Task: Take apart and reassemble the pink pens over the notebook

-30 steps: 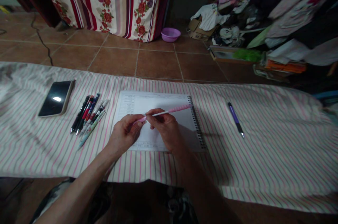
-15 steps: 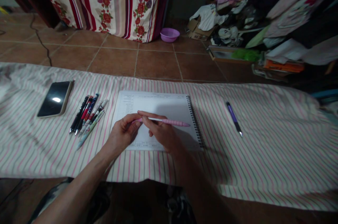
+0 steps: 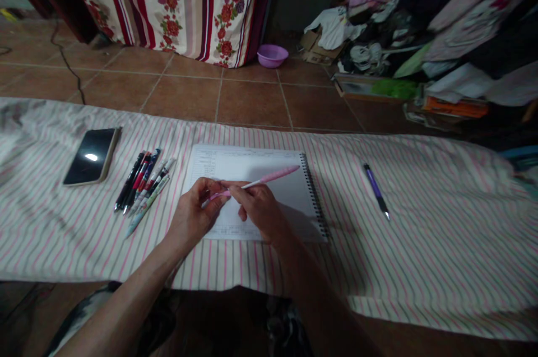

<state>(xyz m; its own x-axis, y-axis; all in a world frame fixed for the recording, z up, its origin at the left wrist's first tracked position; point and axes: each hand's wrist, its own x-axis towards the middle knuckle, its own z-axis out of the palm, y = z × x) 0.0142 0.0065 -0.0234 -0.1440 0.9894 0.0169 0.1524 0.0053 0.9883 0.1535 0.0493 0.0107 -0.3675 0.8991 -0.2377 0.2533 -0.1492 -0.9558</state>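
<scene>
Dim light falls on a floor [image 3: 252,99] of reddish-brown tiles with pale joints. A flowered, striped curtain [image 3: 187,4] hangs almost to the tiles, a purple basin [image 3: 272,57] just beside its lower corner. Behind stands a dark wall [image 3: 305,7]. Clothes [image 3: 458,26] heap up at the right, near a carton [image 3: 313,55]; at the left, a dark cord [image 3: 69,63] trails across the floor.
</scene>
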